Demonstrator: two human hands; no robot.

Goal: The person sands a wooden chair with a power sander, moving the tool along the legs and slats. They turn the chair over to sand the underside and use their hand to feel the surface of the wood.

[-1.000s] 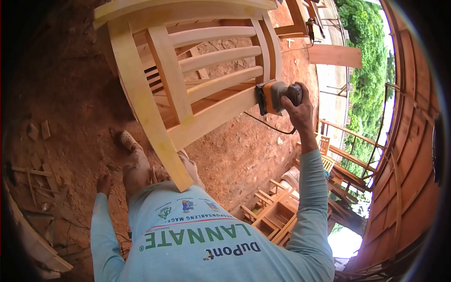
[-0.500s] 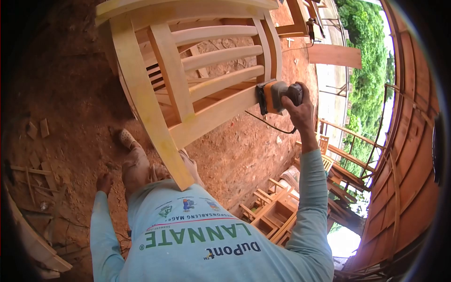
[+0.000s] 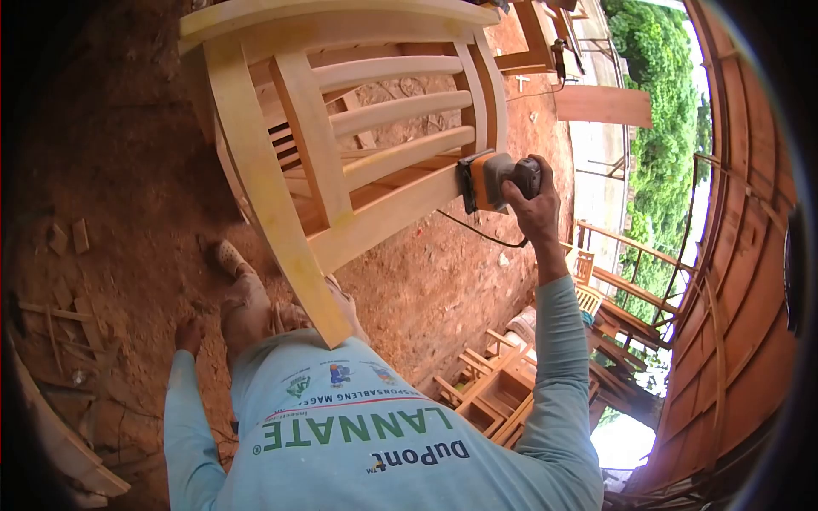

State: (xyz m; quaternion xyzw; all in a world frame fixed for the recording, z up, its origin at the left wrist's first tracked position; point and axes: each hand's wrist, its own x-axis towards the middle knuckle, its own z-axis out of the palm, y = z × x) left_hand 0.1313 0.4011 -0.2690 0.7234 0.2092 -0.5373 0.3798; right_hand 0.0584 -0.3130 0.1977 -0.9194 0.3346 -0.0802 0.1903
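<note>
My right hand [image 3: 535,200] is closed around the dark top of an orange and grey electric sander [image 3: 490,180]. The sander's pad is against the right end of a flat rail on a pale wooden furniture frame [image 3: 388,213], and its black cord loops below. Curved slats [image 3: 400,115] run across the frame above that rail. A long upright [image 3: 264,170] slants down to my shirt front. My left hand [image 3: 189,334] hangs low beside my leg, away from the frame; its fingers are too dark to make out.
Wood offcuts [image 3: 81,237] lie on the reddish dirt ground at left. More wooden furniture [image 3: 503,392] stands at lower right. A flat board [image 3: 603,106] and another wooden frame [image 3: 532,43] are at upper right. Metal roofing [image 3: 733,255] fills the right side.
The sander and my right hand have shifted slightly left along the rail. The camera view has moved a little. My left hand stays by my leg.
</note>
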